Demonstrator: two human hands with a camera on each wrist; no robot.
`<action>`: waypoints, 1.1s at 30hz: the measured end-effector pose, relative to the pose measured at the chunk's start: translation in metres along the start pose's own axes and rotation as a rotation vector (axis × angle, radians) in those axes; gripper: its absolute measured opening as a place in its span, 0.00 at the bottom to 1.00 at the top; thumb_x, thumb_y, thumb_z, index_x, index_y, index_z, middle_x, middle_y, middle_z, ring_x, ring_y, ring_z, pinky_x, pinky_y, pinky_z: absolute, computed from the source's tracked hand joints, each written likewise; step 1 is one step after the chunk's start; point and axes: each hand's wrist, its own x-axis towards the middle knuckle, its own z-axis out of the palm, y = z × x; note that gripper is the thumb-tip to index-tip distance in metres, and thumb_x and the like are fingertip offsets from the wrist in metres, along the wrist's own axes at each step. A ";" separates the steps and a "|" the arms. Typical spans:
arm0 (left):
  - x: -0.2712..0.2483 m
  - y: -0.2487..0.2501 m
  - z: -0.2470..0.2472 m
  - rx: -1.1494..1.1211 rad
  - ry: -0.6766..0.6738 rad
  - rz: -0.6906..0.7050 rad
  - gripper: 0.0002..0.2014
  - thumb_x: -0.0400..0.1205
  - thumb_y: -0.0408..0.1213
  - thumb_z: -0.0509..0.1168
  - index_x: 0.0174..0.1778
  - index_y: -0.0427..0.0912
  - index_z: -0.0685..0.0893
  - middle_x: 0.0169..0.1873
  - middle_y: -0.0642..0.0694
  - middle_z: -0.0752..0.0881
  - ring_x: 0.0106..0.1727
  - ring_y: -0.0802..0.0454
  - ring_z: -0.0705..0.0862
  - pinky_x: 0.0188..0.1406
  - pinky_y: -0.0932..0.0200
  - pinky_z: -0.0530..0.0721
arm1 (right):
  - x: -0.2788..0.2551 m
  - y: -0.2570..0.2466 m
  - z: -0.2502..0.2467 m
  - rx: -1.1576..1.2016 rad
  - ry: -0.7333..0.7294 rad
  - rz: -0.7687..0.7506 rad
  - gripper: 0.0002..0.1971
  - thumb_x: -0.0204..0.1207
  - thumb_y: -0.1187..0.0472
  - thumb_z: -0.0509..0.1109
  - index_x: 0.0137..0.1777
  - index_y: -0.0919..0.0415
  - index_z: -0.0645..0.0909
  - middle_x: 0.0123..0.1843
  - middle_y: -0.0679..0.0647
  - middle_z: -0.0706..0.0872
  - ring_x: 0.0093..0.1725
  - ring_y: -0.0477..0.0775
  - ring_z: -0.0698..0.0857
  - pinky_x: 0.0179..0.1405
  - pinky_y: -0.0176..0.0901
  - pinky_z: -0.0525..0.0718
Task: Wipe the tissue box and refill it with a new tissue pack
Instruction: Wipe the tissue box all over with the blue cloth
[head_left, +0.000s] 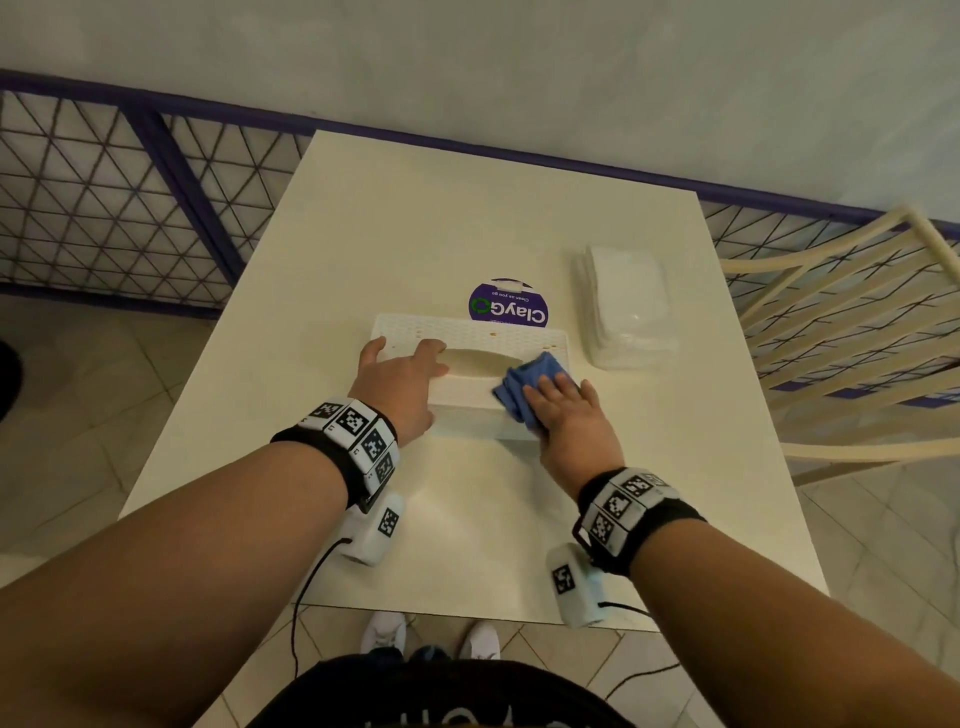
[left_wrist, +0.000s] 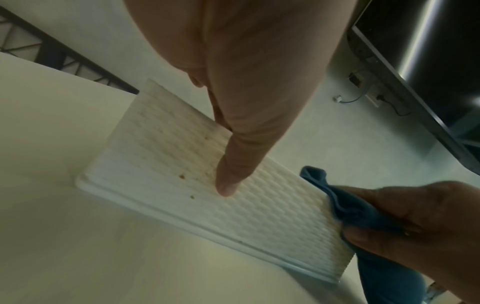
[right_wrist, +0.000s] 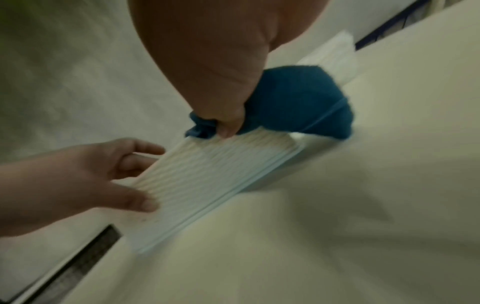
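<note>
Cloth (head_left: 519, 389) at box's (head_left: 467, 332) right end
The left hand (head_left: 400, 384) clamps the left end; the right hand (head_left: 571, 415) grips the cloth; unwiped length runs leftward.

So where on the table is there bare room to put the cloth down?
Bare: the near strip of table between box and front edge, and the far part beyond the sticker. Crowded: right of the box, where the pack lies close.

Tissue box (head_left: 470, 332) is white with a woven basket-weave texture, plus a few brown specks (left_wrist: 182, 176) right by the thumb of the left hand (left_wrist: 246, 82). Cloth (head_left: 524, 379) gripped by the right hand (head_left: 571, 415) is blue. Just past that, the round label (head_left: 509, 309) is purple, white lettering, green ring.
</note>
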 end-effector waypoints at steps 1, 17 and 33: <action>0.000 0.000 0.000 0.002 0.000 -0.002 0.40 0.69 0.37 0.72 0.75 0.51 0.60 0.64 0.60 0.83 0.64 0.58 0.82 0.79 0.49 0.41 | 0.004 -0.014 0.003 0.012 -0.012 -0.013 0.27 0.83 0.63 0.58 0.82 0.53 0.59 0.84 0.54 0.60 0.85 0.56 0.54 0.82 0.47 0.40; -0.001 0.029 -0.023 0.452 -0.159 0.135 0.33 0.75 0.31 0.56 0.77 0.59 0.64 0.63 0.51 0.75 0.56 0.51 0.82 0.78 0.34 0.36 | -0.016 0.028 -0.017 0.421 0.058 0.211 0.28 0.77 0.74 0.61 0.74 0.51 0.75 0.75 0.52 0.77 0.68 0.53 0.76 0.64 0.27 0.68; -0.010 0.059 0.002 0.061 -0.177 -0.010 0.23 0.84 0.33 0.54 0.77 0.46 0.64 0.72 0.43 0.70 0.67 0.33 0.73 0.68 0.43 0.71 | 0.039 -0.019 -0.020 0.081 -0.286 0.112 0.27 0.86 0.50 0.44 0.83 0.40 0.42 0.85 0.39 0.41 0.85 0.49 0.40 0.78 0.74 0.45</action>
